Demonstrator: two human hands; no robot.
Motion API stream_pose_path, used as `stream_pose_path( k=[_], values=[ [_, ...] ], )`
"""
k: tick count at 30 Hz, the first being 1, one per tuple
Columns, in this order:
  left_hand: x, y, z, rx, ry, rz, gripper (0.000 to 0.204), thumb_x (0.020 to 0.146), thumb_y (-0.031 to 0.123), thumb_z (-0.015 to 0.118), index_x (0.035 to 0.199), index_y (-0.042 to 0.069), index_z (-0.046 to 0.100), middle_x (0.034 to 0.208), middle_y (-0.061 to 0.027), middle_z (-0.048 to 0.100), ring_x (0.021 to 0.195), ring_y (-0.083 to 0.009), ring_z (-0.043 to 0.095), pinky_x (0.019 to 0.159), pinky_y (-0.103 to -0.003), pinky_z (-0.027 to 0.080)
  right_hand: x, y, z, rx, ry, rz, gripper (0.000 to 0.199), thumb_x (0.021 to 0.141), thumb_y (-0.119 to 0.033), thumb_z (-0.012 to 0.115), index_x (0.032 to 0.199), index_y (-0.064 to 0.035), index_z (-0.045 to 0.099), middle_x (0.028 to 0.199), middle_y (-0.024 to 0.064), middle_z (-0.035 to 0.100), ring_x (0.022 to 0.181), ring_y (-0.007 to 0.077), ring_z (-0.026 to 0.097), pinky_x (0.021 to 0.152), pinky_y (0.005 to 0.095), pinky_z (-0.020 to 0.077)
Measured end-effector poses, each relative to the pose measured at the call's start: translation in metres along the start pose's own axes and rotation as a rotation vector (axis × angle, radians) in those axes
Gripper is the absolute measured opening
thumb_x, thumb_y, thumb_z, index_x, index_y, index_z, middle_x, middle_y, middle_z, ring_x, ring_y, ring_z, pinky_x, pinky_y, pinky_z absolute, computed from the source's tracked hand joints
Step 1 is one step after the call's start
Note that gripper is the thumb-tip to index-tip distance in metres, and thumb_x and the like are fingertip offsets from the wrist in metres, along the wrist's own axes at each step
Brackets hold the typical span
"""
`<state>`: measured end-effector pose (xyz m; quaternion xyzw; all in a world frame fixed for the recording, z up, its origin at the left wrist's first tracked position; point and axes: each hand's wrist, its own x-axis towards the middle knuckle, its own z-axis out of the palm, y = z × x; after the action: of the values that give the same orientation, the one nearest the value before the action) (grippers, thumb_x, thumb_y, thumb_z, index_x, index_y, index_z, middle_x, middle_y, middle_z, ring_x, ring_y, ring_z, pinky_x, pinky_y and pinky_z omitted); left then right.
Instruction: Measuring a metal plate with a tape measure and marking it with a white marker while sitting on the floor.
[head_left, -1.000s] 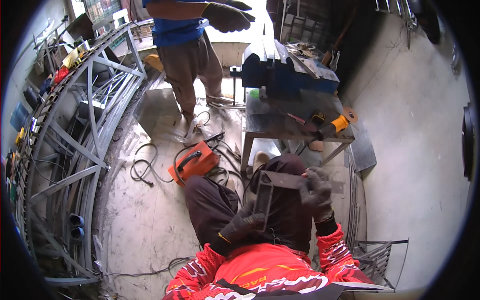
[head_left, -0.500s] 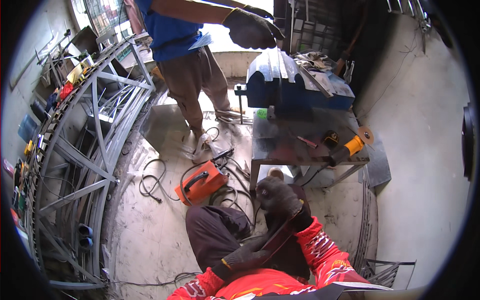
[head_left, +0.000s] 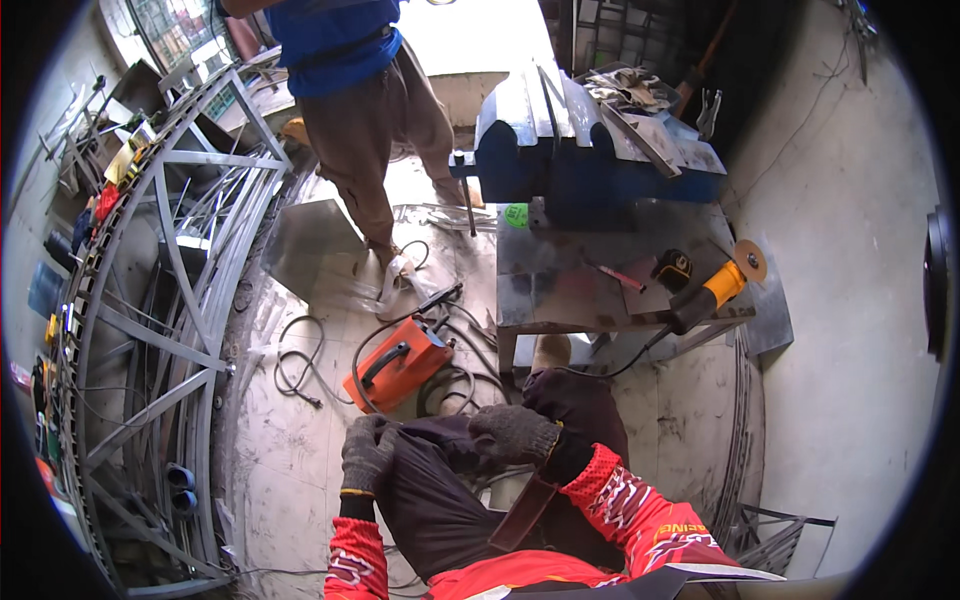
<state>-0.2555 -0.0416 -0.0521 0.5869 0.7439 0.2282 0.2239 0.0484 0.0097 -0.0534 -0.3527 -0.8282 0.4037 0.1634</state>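
Note:
Dark knit gloves cover both my hands. My left hand point(head_left: 368, 455) is at the outer side of my bent left knee, fingers curled on the dark trouser leg point(head_left: 425, 500). Across the same knee, my right hand point(head_left: 513, 434) has its fingers closed at the trouser cloth. The cloth stretches between the two hands. A flat reddish-brown strip point(head_left: 523, 515) lies slanted over my lap below my right wrist, its upper end partly hidden by the sleeve.
An orange portable machine point(head_left: 400, 365) with cables sits on the floor ahead. A metal table point(head_left: 560, 290) holds a blue vise point(head_left: 560, 170), a yellow angle grinder point(head_left: 705, 298) and a tape measure point(head_left: 672, 270). A person in blue point(head_left: 350, 100) stands beyond. A metal rack point(head_left: 150, 330) lines the left.
My left hand has moved up and forward to the knee; my right hand has come down and left to it. The strip now lies lower. The other person's gloved hands have left view.

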Motion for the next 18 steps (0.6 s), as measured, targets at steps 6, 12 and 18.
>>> stream_pose_path(
  k=[6,12,18],
  values=[
    [0.02,-0.017,0.034,0.271,-0.126,0.289,0.023,0.079,0.024,0.078,0.094,0.008,0.072,0.095,-0.0143,0.071,0.095,-0.037,0.067,0.086,-0.049,0.052,0.008,-0.005,-0.005,0.011,-0.03,0.142,0.025,0.084,-0.025,0.068,0.101,-0.0067,0.07,0.096,0.0185,0.071,0.091,0.0405,0.069,0.084,0.0494,0.0543],
    [0.02,-0.022,0.035,0.284,-0.123,0.226,0.023,0.081,0.025,0.077,0.096,0.007,0.074,0.097,-0.0151,0.071,0.097,-0.0377,0.067,0.09,-0.049,0.052,0.009,-0.004,-0.01,0.028,-0.013,0.107,0.029,0.084,-0.029,0.067,0.104,-0.0076,0.071,0.102,0.0207,0.07,0.1,0.0411,0.069,0.086,0.0517,0.0538],
    [0.018,-0.026,0.038,0.317,-0.145,0.201,0.027,0.082,0.027,0.076,0.099,0.007,0.075,0.099,-0.0153,0.072,0.1,-0.0378,0.067,0.094,-0.048,0.051,0.002,-0.002,-0.005,-0.012,-0.037,0.132,0.027,0.087,-0.029,0.069,0.102,-0.0067,0.069,0.102,0.0175,0.07,0.1,0.0385,0.068,0.087,0.0503,0.0534]
  ],
)
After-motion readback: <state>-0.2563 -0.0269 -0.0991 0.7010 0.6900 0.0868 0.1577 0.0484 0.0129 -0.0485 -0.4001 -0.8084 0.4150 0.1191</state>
